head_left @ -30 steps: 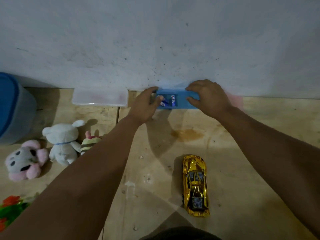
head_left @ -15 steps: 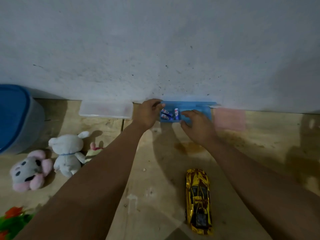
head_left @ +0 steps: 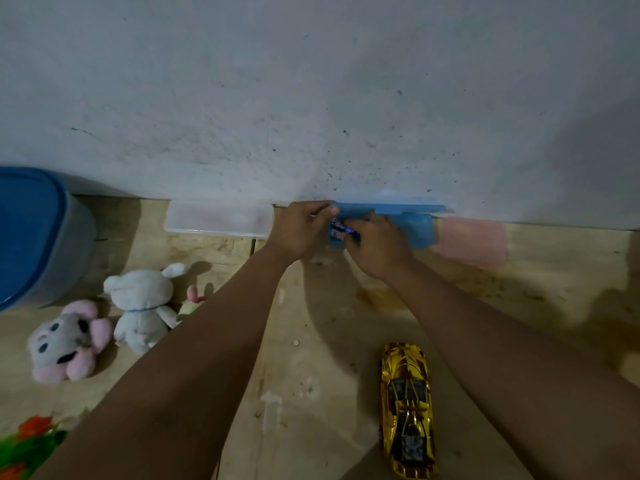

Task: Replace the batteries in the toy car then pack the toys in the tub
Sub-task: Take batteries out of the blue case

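Currently our left hand (head_left: 299, 230) holds the blue box (head_left: 414, 225) edge at frame centre; our right hand (head_left: 375, 245) pinches the batteries (head_left: 338, 227) inside. Gold toy car (head_left: 408, 408) lies lower right, tub (head_left: 38, 233) far left.

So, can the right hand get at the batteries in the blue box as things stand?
Probably yes. The blue box stands open against the wall, its lid raised, and the right hand already has its fingers at the batteries. The left hand holds the box's left end, beside them, not over them.
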